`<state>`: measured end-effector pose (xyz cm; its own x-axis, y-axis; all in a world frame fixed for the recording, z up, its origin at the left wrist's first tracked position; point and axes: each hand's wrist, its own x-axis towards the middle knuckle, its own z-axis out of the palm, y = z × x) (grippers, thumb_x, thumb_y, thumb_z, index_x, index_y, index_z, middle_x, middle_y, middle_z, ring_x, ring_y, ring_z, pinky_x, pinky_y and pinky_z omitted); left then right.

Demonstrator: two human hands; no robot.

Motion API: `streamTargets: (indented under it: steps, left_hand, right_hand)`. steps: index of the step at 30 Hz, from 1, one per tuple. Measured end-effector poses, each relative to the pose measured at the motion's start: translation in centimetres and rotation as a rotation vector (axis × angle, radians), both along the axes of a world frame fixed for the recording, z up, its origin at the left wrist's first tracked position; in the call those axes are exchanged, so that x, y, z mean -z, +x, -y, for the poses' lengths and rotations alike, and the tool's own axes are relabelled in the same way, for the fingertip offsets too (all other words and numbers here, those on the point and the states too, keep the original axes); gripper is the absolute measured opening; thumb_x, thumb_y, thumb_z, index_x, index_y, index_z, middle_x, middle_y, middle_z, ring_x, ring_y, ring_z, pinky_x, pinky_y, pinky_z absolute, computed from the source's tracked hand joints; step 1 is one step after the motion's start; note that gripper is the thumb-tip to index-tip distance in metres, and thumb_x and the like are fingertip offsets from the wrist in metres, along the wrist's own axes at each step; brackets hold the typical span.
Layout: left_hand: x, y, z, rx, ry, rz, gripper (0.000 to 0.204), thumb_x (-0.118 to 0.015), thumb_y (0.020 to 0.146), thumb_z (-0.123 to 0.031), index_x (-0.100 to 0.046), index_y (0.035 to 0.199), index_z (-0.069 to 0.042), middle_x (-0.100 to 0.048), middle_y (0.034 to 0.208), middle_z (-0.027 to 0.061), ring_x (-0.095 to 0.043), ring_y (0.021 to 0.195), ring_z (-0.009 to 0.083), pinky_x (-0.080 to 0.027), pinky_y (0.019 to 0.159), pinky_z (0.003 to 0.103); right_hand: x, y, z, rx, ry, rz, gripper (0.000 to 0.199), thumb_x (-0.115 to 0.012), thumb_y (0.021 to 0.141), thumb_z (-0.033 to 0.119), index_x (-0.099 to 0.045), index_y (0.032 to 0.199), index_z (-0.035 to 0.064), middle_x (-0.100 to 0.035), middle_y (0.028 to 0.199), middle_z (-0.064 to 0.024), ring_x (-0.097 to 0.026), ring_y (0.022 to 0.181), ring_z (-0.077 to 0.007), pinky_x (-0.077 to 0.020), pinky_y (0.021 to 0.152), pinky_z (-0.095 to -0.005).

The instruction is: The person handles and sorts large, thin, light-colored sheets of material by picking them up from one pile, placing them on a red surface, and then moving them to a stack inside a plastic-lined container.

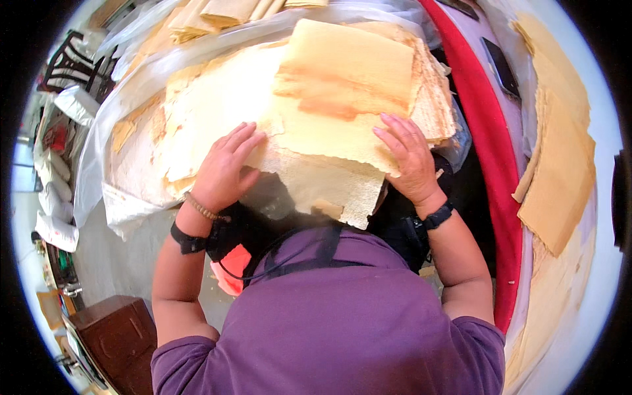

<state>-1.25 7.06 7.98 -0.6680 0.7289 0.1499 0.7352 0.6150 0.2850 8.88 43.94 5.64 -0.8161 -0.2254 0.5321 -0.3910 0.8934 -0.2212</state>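
A thin yellow sheet (336,135) with a ragged near edge lies in front of me, on a stack of similar sheets. It looks like dry flatbread or coarse paper; I cannot tell which. Its far part (349,62) is a smoother, browned layer. My left hand (227,164) is open by the stack's left side, fingers extended and slightly apart, holding nothing visible. At the right edge of the sheet rests my right hand (409,155), fingers stretched over it and touching it. A paler, rough sheet (329,181) shows underneath, partly in shadow.
Clear plastic film (108,125) surrounds the stack. Folded sheets (217,13) lie beyond it. To the right runs a red cloth strip (484,191), with a phone (500,66) and more brown sheets (556,164) past it. A brown box-like piece (115,342) stands at lower left.
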Motion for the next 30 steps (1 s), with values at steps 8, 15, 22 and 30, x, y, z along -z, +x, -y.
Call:
streamTargets:
  steps: [8, 15, 22, 30]
  left_hand:
    - [0.4, 0.2, -0.5, -0.005, 0.005, -0.065, 0.074, -0.084, 0.072, -0.018, -0.055, 0.139, -0.012, -0.051, 0.149, 0.0145, -0.045, 0.140, 0.0347, -0.040, 0.112, 0.046]
    - [0.6, 1.5, -0.6, 0.003, 0.030, -0.138, 0.069, -0.086, 0.069, -0.020, -0.060, 0.133, -0.013, -0.056, 0.140, 0.0139, -0.052, 0.132, 0.0337, -0.044, 0.107, 0.046]
    - [0.6, 2.1, -0.9, 0.002, 0.056, -0.125, 0.072, -0.087, 0.064, -0.018, -0.060, 0.130, -0.015, -0.057, 0.135, 0.0126, -0.053, 0.130, 0.0338, -0.044, 0.107, 0.045]
    - [0.8, 1.9, -1.6, -0.019, 0.096, -0.097, 0.078, -0.085, 0.059, -0.011, -0.059, 0.132, -0.015, -0.058, 0.132, 0.0110, -0.054, 0.129, 0.0336, -0.044, 0.105, 0.045]
  right_hand:
    - [0.1, -0.4, -0.3, -0.064, 0.011, 0.096, 0.067, -0.078, 0.074, 0.017, -0.057, 0.138, 0.0163, -0.052, 0.145, -0.0136, -0.049, 0.134, -0.0373, -0.0338, 0.117, -0.0521]
    - [0.4, 0.0, -0.3, 0.206, 0.019, 0.096, 0.072, -0.076, 0.082, 0.032, -0.049, 0.148, 0.0194, -0.042, 0.155, -0.0167, -0.039, 0.142, -0.0446, -0.0258, 0.119, -0.0564]
    - [-1.0, -1.6, -2.2, 0.110, -0.126, 0.162, 0.083, -0.079, 0.078, 0.022, -0.043, 0.153, 0.0191, -0.041, 0.157, -0.0164, -0.037, 0.144, -0.0425, -0.0263, 0.120, -0.0519]
    - [-1.0, -1.9, -2.5, 0.049, -0.004, 0.214, 0.073, -0.079, 0.078, 0.028, -0.052, 0.146, 0.0197, -0.042, 0.156, -0.0145, -0.036, 0.144, -0.0446, -0.0281, 0.120, -0.0512]
